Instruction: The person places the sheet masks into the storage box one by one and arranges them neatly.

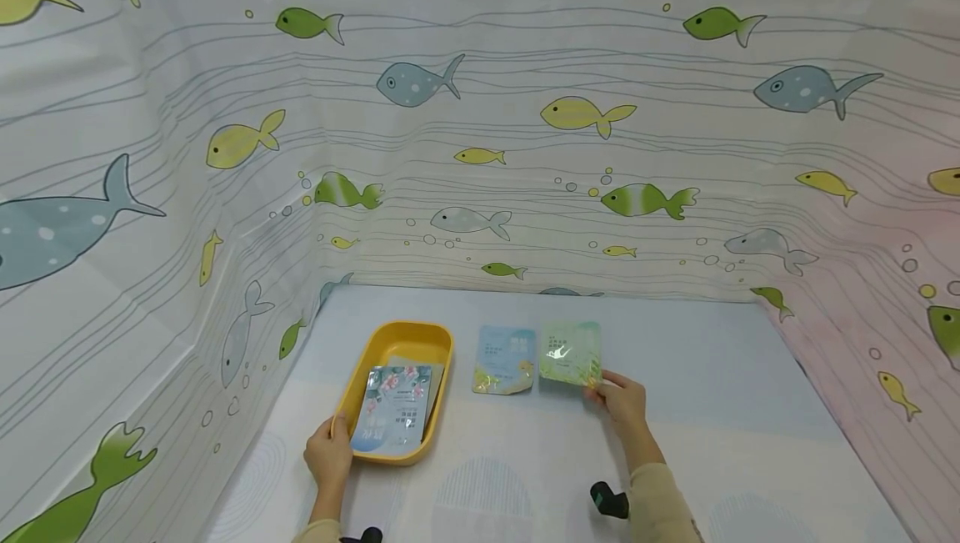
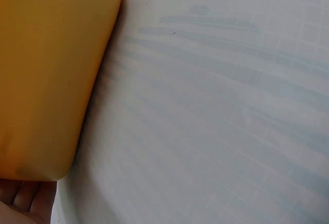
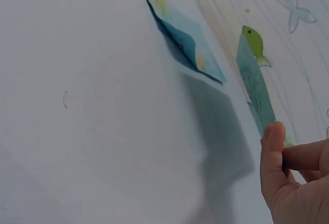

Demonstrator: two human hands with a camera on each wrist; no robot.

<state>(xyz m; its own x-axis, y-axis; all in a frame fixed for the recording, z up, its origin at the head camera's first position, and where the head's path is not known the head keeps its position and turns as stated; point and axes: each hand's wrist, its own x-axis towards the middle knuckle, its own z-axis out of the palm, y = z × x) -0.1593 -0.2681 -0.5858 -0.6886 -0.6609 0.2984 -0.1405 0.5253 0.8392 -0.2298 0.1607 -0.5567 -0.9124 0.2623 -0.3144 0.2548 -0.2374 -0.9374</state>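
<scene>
My left hand (image 1: 328, 453) grips the near left corner of a yellow plastic tray (image 1: 414, 328). In the left wrist view its fingers (image 2: 24, 198) show at the end of the tray's smooth outer wall (image 2: 51, 75). Inside lies a blue flowered sheet-mask packet (image 1: 392, 411) partly covering another pale packet. With thumb and fingers, my right hand (image 1: 624, 403) pinches the near right corner of a green packet (image 1: 570, 351). The right wrist view shows this packet (image 3: 257, 88) tilted and raised, its shadow on the table. Left of it lies a blue packet (image 1: 504, 358) with one edge curling up.
A pale table (image 1: 705, 376) with faint printed patterns carries everything. Fish-printed cloth walls (image 1: 525, 184) enclose it at the back and both sides. Near each wrist shows a black device, one by the right sleeve (image 1: 609, 500).
</scene>
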